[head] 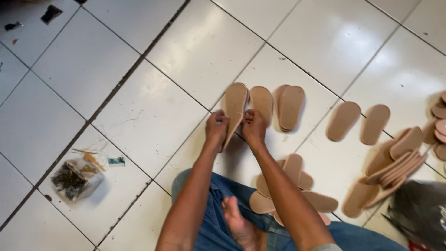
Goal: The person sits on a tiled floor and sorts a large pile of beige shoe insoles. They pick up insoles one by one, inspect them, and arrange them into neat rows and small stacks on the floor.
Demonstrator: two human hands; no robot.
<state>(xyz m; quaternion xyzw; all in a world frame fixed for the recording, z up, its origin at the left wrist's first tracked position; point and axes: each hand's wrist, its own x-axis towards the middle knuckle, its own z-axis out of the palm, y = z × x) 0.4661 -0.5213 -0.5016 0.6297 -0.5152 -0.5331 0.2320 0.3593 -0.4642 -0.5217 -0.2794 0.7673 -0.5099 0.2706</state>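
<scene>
Hands: my left hand (pixel 217 126) and right hand (pixel 253 126) both pinch one tan sole blank (pixel 234 109) at its lower end, held above the white tile floor (pixel 153 116).
Feel: probably light, thin, bendy.
Grip: edges near the heel.
Nearby: flat soles (pixel 290 106), loose pile (pixel 292 190).

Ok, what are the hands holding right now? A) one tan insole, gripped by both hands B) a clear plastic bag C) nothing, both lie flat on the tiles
A: the left hand and right hand both grip the lower end of one tan insole.
</scene>
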